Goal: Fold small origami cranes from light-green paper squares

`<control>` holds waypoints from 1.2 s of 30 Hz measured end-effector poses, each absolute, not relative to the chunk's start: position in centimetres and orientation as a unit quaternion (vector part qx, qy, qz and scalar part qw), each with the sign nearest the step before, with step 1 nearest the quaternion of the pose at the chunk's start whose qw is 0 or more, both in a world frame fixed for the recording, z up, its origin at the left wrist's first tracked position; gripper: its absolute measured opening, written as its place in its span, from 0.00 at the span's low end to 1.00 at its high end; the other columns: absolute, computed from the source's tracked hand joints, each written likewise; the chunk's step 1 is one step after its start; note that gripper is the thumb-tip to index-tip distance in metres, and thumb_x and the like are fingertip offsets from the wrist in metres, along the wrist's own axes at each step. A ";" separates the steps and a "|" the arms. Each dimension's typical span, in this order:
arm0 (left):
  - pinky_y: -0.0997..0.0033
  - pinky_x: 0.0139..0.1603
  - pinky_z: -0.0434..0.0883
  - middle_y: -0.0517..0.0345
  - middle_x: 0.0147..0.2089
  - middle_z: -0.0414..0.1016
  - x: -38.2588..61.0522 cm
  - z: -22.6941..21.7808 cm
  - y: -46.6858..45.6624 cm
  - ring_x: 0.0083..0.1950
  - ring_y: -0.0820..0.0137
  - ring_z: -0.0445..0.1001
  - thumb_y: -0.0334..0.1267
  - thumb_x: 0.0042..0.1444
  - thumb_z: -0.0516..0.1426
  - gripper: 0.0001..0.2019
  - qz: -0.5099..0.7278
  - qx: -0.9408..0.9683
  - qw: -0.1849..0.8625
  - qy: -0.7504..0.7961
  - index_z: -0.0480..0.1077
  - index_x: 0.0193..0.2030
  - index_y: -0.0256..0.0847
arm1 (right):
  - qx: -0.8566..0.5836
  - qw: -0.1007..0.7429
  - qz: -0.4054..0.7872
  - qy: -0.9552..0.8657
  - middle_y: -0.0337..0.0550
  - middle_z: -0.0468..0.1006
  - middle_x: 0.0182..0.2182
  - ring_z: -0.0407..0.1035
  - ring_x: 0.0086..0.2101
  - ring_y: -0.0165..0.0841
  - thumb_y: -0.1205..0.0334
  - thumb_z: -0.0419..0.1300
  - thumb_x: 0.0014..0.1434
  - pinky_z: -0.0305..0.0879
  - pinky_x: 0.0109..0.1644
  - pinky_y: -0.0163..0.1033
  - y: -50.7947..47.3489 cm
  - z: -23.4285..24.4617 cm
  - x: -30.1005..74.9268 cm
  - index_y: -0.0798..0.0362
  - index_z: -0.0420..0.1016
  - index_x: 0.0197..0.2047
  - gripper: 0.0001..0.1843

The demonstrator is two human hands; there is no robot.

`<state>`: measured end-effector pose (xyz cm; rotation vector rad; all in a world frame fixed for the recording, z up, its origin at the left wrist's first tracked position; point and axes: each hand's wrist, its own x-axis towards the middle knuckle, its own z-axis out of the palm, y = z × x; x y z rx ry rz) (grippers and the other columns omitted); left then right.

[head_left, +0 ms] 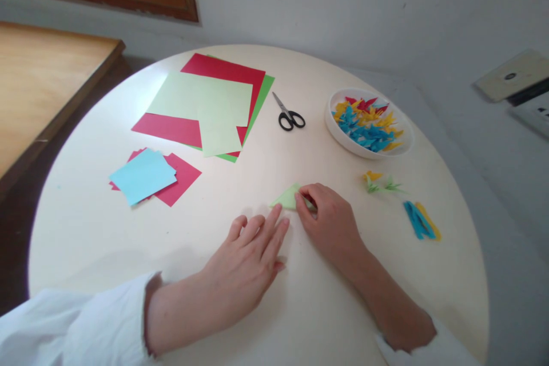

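A small light green piece of paper, folded into a triangle, lies on the white round table near its middle. My left hand rests with fingers stretched out, one fingertip touching the paper's lower left edge. My right hand has its thumb and forefinger pinched together on the right part of the paper, covering that end. To the right lie a small yellow folded paper piece and light green folded paper cranes.
Black-handled scissors lie beyond my hands. A white bowl holds many folded cranes. Large coloured sheets and small paper squares are at left. Blue and yellow strips lie near the table's right edge. A wall stands behind.
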<state>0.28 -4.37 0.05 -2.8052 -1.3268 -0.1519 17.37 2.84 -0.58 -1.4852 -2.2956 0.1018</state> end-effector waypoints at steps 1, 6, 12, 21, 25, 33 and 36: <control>0.55 0.49 0.59 0.38 0.64 0.60 0.3 0.1 -4.4 0.54 0.54 0.66 0.38 0.65 0.43 0.22 -0.049 -0.903 0.018 -0.427 0.58 0.62 0.28 | -0.532 0.202 0.035 -0.822 0.41 0.72 0.23 0.64 0.24 0.31 0.67 0.51 0.57 0.56 0.30 0.35 2.8 -0.6 17.4 0.53 0.66 0.26 0.08; 0.55 0.48 0.59 0.37 0.64 0.61 0.3 0.2 -4.4 0.52 0.54 0.67 0.38 0.64 0.43 0.22 -0.049 -0.902 0.025 -0.429 0.58 0.62 0.28 | -0.531 0.199 0.033 -0.823 0.41 0.73 0.23 0.64 0.24 0.31 0.67 0.51 0.57 0.56 0.30 0.35 2.8 -0.6 17.4 0.53 0.66 0.27 0.09; 0.56 0.47 0.59 0.38 0.63 0.62 0.4 0.1 -4.3 0.53 0.54 0.66 0.38 0.64 0.44 0.22 -0.055 -0.900 0.030 -0.432 0.60 0.61 0.28 | -0.532 0.194 0.020 -0.824 0.41 0.73 0.22 0.64 0.23 0.31 0.67 0.51 0.58 0.56 0.30 0.34 2.8 -0.5 17.4 0.53 0.67 0.26 0.09; 0.57 0.47 0.59 0.41 0.63 0.64 0.4 0.3 -4.3 0.52 0.56 0.66 0.40 0.64 0.45 0.22 -0.060 -0.893 0.037 -0.444 0.62 0.60 0.31 | -0.531 0.194 0.018 -0.825 0.41 0.74 0.22 0.64 0.23 0.31 0.67 0.51 0.58 0.56 0.29 0.34 2.9 -0.6 17.4 0.53 0.68 0.27 0.09; 0.58 0.47 0.59 0.42 0.62 0.65 0.4 0.3 -4.3 0.52 0.56 0.66 0.40 0.63 0.46 0.21 -0.063 -0.890 0.043 -0.449 0.64 0.59 0.32 | -0.538 0.199 0.030 -0.818 0.41 0.74 0.23 0.65 0.24 0.31 0.66 0.52 0.58 0.57 0.30 0.34 2.9 -0.6 17.5 0.53 0.68 0.27 0.09; 0.58 0.47 0.59 0.42 0.61 0.66 0.5 0.3 -4.4 0.51 0.57 0.66 0.40 0.63 0.47 0.20 -0.074 -0.888 0.057 -0.451 0.65 0.58 0.32 | -0.559 0.199 0.059 -0.803 0.39 0.73 0.21 0.65 0.23 0.30 0.64 0.53 0.57 0.56 0.29 0.34 2.9 -0.4 17.6 0.53 0.68 0.27 0.08; 0.58 0.47 0.59 0.42 0.61 0.66 0.5 0.3 -4.5 0.52 0.57 0.66 0.40 0.63 0.47 0.20 -0.071 -0.887 0.058 -0.453 0.65 0.58 0.33 | -0.561 0.199 0.059 -0.802 0.40 0.73 0.22 0.65 0.23 0.30 0.64 0.53 0.57 0.56 0.29 0.34 2.9 -0.4 17.6 0.53 0.68 0.27 0.08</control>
